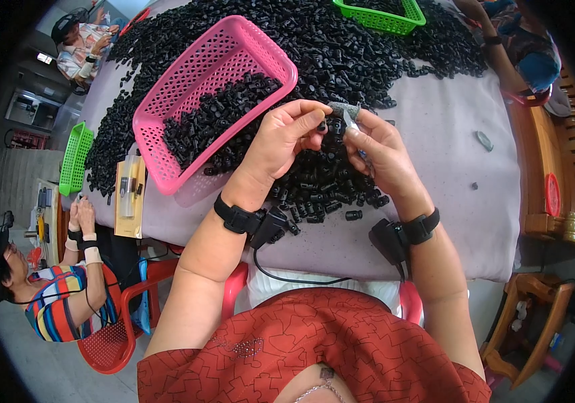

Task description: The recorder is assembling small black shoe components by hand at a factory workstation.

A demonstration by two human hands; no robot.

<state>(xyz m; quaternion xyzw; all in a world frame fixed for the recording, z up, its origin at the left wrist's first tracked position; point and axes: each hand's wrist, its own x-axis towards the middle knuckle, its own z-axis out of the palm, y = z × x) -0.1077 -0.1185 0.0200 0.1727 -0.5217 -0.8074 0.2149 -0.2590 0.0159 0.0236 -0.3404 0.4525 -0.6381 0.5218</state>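
My left hand (284, 138) pinches a small black plastic part (322, 125) between thumb and fingers. Facing it, my right hand (385, 153) is closed around a small knife (349, 119), its pale blade pointing up beside the part. A grey-green speckled cover (346, 109) stretches from my right fingertips toward my left fingertips; I cannot tell whether it is worn on a finger. Below both hands lies a loose heap of similar black parts (321, 176). To the left, a pink perforated basket (154, 149) sits tilted over the pile, partly filled with such parts.
A large mound of black parts (341, 60) covers the table's far side. Green baskets (76, 158) (395, 25) stand left and at the back. A grey oval piece (484, 141) lies on the pale tablecloth (448, 181). Other people sit left, far left and far right.
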